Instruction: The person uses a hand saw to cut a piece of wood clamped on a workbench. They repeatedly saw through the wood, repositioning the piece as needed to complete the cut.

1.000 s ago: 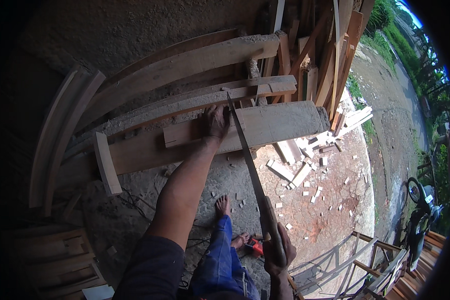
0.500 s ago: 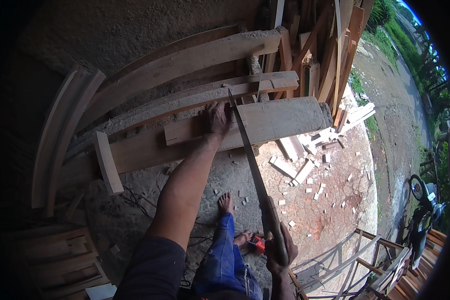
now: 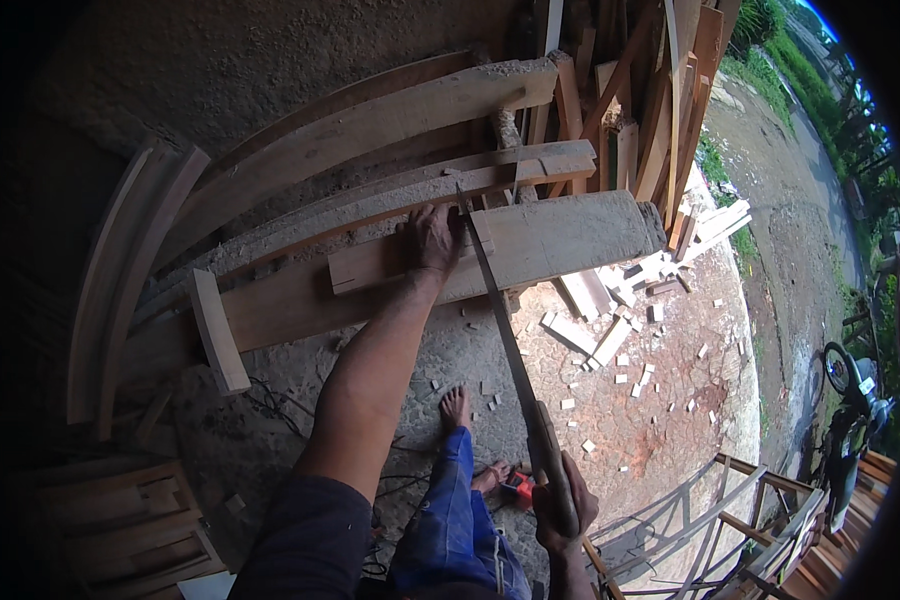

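Note:
My right hand [image 3: 567, 505] is closed round the wooden handle [image 3: 550, 460] of a handsaw. From there the long, narrowing saw blade [image 3: 507, 325] slants up and away to a short wooden board [image 3: 370, 262], crossing it near its right end. That board lies flat on a wide, thick plank [image 3: 575, 238]. Just left of the blade, my left hand [image 3: 433, 240] grips the short board, its fingers bent over the far edge. A small end of the board shows to the right of the blade. The depth of any cut is hidden.
Beyond the plank run long dusty beams [image 3: 390, 205]. Another short board [image 3: 218, 330] lies across the plank at left. Upright timber [image 3: 660, 110] leans at the far right. Offcuts [image 3: 595, 340] litter the floor, with a red tool [image 3: 518, 488] by my foot. A motorcycle [image 3: 850, 400] stands outside.
Both hands and the saw keep nearly the same place. Slightly more of the board's end shows to the right of the blade, and the whole view has shifted a little.

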Demonstrator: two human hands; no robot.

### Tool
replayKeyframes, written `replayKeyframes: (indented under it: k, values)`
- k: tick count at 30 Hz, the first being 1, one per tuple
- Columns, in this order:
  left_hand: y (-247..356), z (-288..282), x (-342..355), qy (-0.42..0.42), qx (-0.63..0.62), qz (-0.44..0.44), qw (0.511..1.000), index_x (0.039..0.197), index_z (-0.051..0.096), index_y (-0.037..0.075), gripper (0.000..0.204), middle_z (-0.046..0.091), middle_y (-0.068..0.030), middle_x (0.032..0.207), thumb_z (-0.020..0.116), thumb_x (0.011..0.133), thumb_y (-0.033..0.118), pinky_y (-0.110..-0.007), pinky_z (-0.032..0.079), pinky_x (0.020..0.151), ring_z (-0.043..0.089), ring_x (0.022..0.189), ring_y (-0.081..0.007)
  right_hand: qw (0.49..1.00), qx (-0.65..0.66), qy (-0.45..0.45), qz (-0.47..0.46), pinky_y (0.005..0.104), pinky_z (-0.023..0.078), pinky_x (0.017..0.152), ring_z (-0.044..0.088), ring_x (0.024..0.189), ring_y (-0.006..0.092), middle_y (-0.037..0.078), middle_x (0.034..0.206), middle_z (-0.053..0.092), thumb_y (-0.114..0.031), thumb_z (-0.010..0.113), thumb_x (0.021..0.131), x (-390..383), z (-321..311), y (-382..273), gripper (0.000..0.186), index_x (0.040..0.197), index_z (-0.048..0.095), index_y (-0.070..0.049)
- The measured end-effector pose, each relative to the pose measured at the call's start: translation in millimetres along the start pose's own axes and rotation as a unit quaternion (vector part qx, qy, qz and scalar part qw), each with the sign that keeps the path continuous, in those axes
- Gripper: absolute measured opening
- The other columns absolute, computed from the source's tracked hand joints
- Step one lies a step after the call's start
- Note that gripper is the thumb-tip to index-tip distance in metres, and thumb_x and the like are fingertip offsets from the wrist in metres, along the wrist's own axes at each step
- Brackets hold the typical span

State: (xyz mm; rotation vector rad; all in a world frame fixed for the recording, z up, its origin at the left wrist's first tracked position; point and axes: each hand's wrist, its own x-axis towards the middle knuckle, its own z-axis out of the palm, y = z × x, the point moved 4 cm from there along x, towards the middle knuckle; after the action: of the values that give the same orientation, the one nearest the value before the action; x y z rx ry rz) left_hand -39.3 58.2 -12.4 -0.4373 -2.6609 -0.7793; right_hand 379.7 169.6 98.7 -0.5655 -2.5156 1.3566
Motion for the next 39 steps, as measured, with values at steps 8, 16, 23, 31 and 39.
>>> replayKeyframes:
  k: [8, 16, 23, 31, 39]
  values:
    - [9, 5, 0, 0.037, -0.012, 0.008, 0.999, 0.078, 0.063, 0.006, 0.026, 0.065, -0.0158, 0.086, 0.056, 0.09, 0.028, -0.052, 0.046, 0.084, 0.062, 0.096, -0.0371, 0.995, 0.072, 0.043, -0.046, 0.0342, 0.055, 0.084, 0.072, 0.096, 0.0262, 0.018, 0.112, 0.071, -0.014, 0.074, 0.087, 100, 48, -8, 0.059, 0.141, 0.051, -0.009]
    - [4, 5, 2, 0.044, -0.014, 0.018, 0.999, 0.076, 0.06, 0.006, 0.025, 0.064, -0.0165, 0.086, 0.057, 0.088, 0.028, -0.052, 0.046, 0.082, 0.061, 0.096, -0.0379, 0.997, 0.025, 0.052, -0.047, 0.0318, 0.055, 0.081, 0.071, 0.093, 0.0205, 0.015, 0.112, 0.071, -0.011, 0.072, 0.084, 51, 27, 0, 0.055, 0.135, 0.056, -0.003]
    - [3, 8, 3, 0.031, 0.036, 0.037, 0.998, 0.082, 0.062, 0.007, 0.012, 0.065, -0.0145, 0.089, 0.055, 0.087, 0.015, -0.05, 0.047, 0.082, 0.061, 0.096, -0.0362, 0.998, 0.068, 0.013, 0.001, 0.0309, 0.053, 0.085, 0.069, 0.101, 0.0187, 0.017, 0.115, 0.07, -0.009, 0.073, 0.087, 82, 45, 2, 0.056, 0.138, 0.053, -0.002]
    - [-1, 9, -3, 0.0, 0.026, 0.033, 0.999, 0.087, 0.063, 0.006, 0.012, 0.066, -0.0143, 0.093, 0.056, 0.087, 0.016, -0.049, 0.048, 0.082, 0.061, 0.097, -0.0362, 0.997, 0.061, 0.033, -0.038, 0.0332, 0.055, 0.082, 0.072, 0.098, 0.0237, 0.018, 0.116, 0.07, -0.012, 0.073, 0.085, 69, 41, 3, 0.054, 0.135, 0.057, -0.004]
    - [5, -4, -2, 0.031, 0.046, 0.016, 0.998, 0.087, 0.063, 0.006, 0.016, 0.066, -0.0137, 0.096, 0.055, 0.091, 0.019, -0.051, 0.045, 0.086, 0.06, 0.101, -0.035, 0.999, -0.009, 0.036, -0.033, 0.0353, 0.057, 0.082, 0.072, 0.1, 0.0259, 0.017, 0.116, 0.07, -0.019, 0.074, 0.085, 33, 32, 24, 0.057, 0.136, 0.055, -0.005]
